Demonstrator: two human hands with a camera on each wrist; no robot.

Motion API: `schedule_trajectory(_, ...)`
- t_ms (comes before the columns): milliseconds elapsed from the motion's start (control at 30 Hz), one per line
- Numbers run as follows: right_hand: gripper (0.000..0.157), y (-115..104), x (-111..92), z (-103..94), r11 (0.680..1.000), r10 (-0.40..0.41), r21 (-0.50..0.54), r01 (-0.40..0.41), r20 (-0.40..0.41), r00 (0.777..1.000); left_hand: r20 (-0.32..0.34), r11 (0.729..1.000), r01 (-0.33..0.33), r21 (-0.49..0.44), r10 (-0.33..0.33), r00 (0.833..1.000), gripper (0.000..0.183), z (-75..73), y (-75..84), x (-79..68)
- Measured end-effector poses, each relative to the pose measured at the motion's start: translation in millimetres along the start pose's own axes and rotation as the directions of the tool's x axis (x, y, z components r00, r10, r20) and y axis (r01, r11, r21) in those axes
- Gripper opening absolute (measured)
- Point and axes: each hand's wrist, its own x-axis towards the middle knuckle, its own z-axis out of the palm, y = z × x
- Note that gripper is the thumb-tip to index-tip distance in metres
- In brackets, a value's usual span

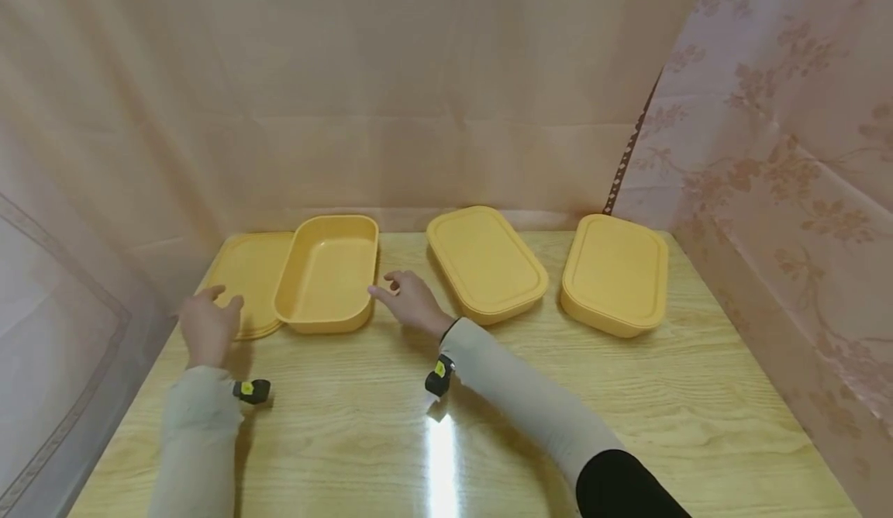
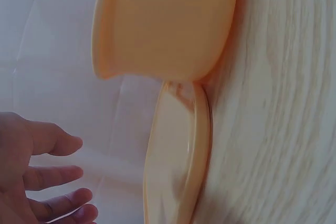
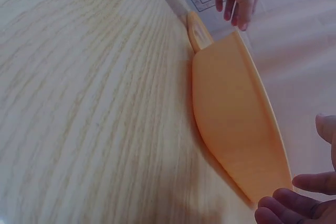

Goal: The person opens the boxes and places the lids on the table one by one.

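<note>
An uncovered yellow lunch box (image 1: 326,274) stands at the left part of the table, its inside bare. Partly under its left side lies a flat yellow lid (image 1: 253,281). Over the lid's near left corner hovers my left hand (image 1: 209,324), fingers spread and holding nothing; the left wrist view shows its fingers (image 2: 58,178) apart from the lid. My right hand (image 1: 412,301) is at the box's right wall, thumb towards the rim, fingers loosely bent. In the right wrist view its fingers (image 3: 283,203) overlap the box's end; whether they touch it I cannot tell.
Two lidded yellow boxes stand to the right: a tilted one (image 1: 488,262) just beyond my right hand and another (image 1: 615,274) near the table's right edge. A beige curtain (image 1: 418,99) hangs behind the wooden table (image 1: 335,425), with patterned cloth (image 1: 788,192) on the right.
</note>
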Motion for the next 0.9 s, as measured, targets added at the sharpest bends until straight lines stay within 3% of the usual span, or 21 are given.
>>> schedule_trajectory(200,0.059,2,2,-7.9,0.999,-0.023,-0.048,0.023,-0.003,1.000,-0.036,0.997,-0.074,-0.013,0.074,0.997,0.047,3.3,11.3,-3.1)
schedule_trajectory(533,0.058,2,4,-23.1,0.999,-0.048,0.015,0.048,0.008,0.999,-0.009,0.993,-0.098,-0.069,0.098,0.995,0.050,11.1,28.1,-4.0)
schedule_trajectory(900,0.056,9,0,-32.4,0.997,-0.076,0.004,0.076,-0.020,0.997,-0.046,0.980,-0.176,-0.096,0.172,0.984,0.049,18.1,50.2,-11.5)
